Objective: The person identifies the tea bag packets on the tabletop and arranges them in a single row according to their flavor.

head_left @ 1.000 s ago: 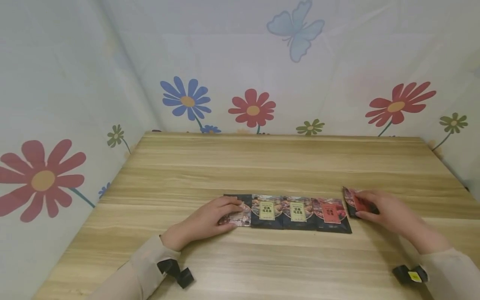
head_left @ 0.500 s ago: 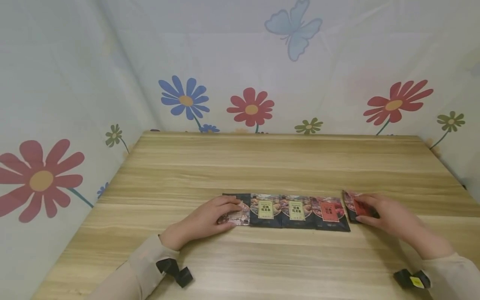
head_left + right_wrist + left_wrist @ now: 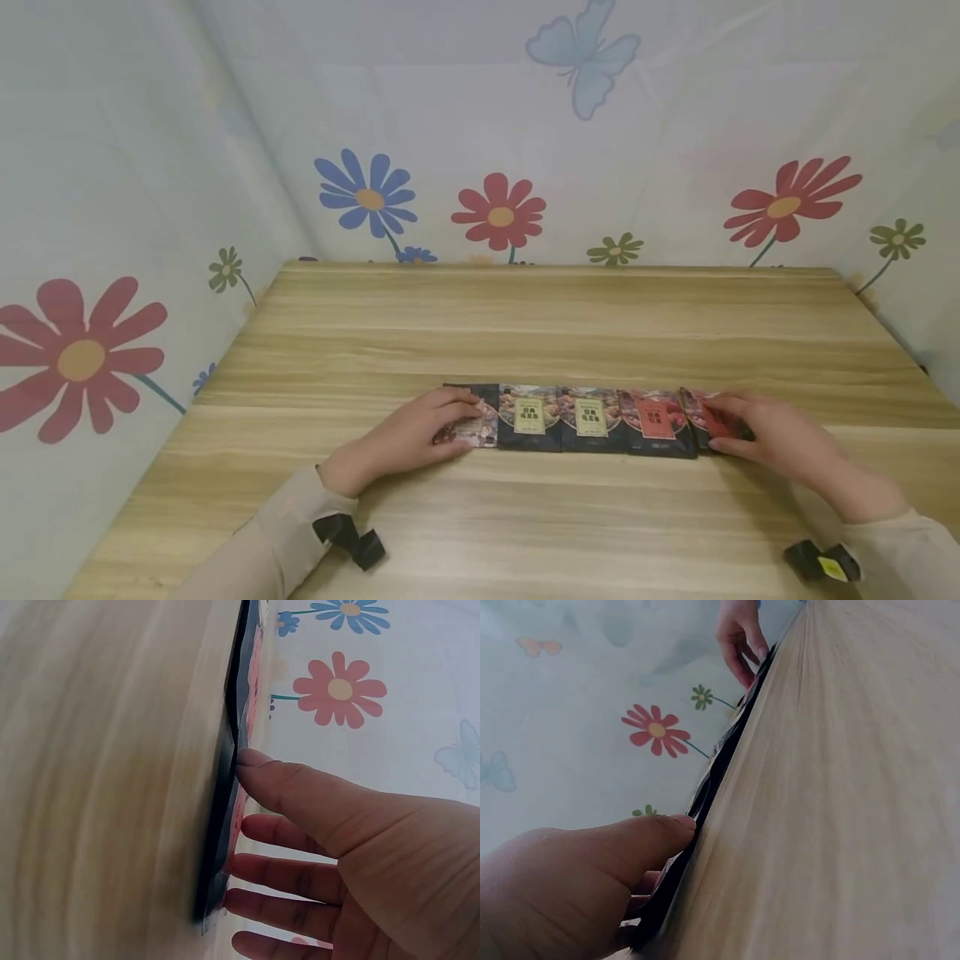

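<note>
Several flat tea packets lie in a row on the wooden table in the head view. My left hand [image 3: 420,429] rests on the leftmost packet [image 3: 487,425], which is dark with a pale floral print and partly covered. To its right come two oolong tea packets with yellow-green labels [image 3: 528,417] [image 3: 591,418], then a black tea packet with a red label [image 3: 657,419]. At the right end, my right hand [image 3: 780,433] lies over another red-labelled tea packet [image 3: 696,412]. The right wrist view shows its thumb at the packet's edge [image 3: 221,817] and the other fingers extended against its face.
The light wooden table [image 3: 525,325] extends behind and in front of the row. White cloth walls [image 3: 450,100] with printed flowers and a butterfly enclose its back and sides. Black devices [image 3: 352,540] are strapped at both wrists.
My right hand has slid the rightmost tea packet left and turned it, so its left edge now meets the row. My left hand has stayed on the leftmost packet.
</note>
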Motion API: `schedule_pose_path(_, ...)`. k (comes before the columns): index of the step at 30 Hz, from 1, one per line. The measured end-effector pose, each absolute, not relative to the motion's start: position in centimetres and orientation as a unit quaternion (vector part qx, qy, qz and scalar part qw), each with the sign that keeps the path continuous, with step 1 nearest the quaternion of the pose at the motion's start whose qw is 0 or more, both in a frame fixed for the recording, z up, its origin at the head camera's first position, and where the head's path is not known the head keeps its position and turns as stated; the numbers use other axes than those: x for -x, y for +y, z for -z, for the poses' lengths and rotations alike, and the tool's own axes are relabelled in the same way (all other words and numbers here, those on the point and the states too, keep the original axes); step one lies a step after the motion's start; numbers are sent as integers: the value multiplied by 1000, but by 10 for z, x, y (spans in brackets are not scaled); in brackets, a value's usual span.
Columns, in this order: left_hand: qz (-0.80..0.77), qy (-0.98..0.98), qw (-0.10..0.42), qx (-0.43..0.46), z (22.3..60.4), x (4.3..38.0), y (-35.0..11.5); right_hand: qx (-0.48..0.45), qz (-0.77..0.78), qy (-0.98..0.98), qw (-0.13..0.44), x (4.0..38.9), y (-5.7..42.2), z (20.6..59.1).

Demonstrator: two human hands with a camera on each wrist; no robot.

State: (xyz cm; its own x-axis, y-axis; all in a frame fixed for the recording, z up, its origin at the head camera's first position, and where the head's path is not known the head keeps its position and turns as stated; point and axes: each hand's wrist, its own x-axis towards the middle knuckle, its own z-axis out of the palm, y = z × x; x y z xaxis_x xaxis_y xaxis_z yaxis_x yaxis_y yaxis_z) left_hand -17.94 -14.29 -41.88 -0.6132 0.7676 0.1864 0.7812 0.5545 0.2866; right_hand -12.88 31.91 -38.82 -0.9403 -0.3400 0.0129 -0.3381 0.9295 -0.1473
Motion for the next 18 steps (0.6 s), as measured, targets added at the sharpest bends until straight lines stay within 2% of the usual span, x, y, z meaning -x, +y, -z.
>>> schedule_pose_path(18,169,-887,9,430,418,182,-138,188,78,979,0,137,311,380)
